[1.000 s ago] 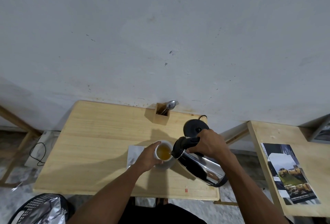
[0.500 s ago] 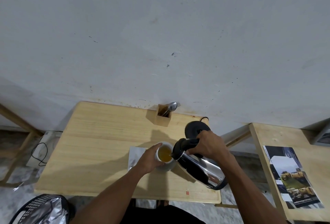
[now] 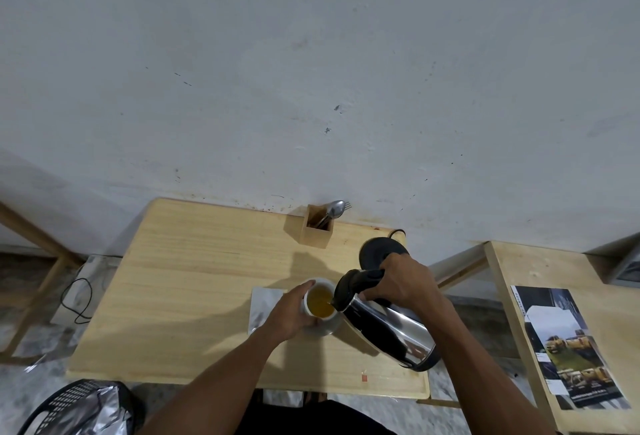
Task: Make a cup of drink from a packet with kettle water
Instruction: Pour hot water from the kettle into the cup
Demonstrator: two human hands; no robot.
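A white cup (image 3: 320,301) of amber drink stands on a white saucer (image 3: 327,329) near the middle of the wooden table (image 3: 194,278). My left hand (image 3: 289,311) wraps the cup's left side. My right hand (image 3: 403,284) grips the black handle of a steel kettle (image 3: 389,329), which is tilted with its spout over the cup's right rim; a thin stream of water falls into the drink. A silver packet (image 3: 261,306) lies flat just left of the cup, partly under my left hand.
The kettle's black base (image 3: 375,252) with its cord sits behind my right hand. A wooden holder (image 3: 317,230) with a spoon and fork stands by the wall. A second table with a magazine (image 3: 568,348) is at right. A black basket (image 3: 76,408) sits bottom left.
The kettle stays tilted over the cup and keeps pouring; both hands hold their places. Only the camera view has shifted slightly.
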